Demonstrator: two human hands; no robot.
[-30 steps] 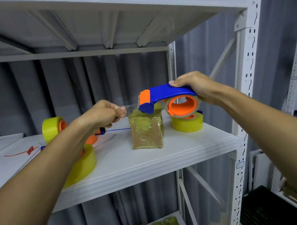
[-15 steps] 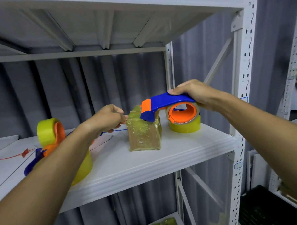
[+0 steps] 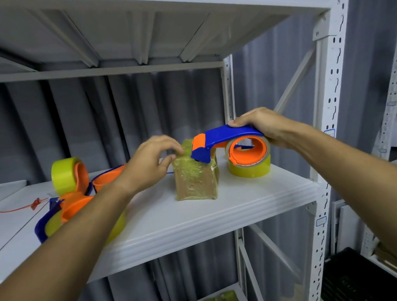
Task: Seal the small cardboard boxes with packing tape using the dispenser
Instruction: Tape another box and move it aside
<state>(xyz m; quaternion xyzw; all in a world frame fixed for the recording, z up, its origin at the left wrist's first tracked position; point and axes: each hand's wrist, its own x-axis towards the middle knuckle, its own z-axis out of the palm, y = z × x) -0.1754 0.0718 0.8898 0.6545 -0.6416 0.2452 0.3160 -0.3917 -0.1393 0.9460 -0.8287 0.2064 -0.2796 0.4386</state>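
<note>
A small tape-wrapped cardboard box [image 3: 195, 181] stands mid-shelf [image 3: 251, 200]. The right hand [image 3: 263, 125] grips the blue-and-orange tape dispenser [image 3: 229, 144], fingers curled round its handle, its nose on the box's top. The left hand [image 3: 151, 162] touches the box's upper left edge, fingers loosely bent. A yellow tape roll [image 3: 250, 168] lies just right of the box.

White shelf [image 3: 195, 220]; taped box [image 3: 195, 182], yellow tape rolls [image 3: 250, 170], spare dispensers [image 3: 71, 206], red tie [image 3: 26, 206]

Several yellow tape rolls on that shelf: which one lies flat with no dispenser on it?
The bare tape roll under the dispenser in the right hand. The left rolls sit in orange-and-blue dispensers.
</note>
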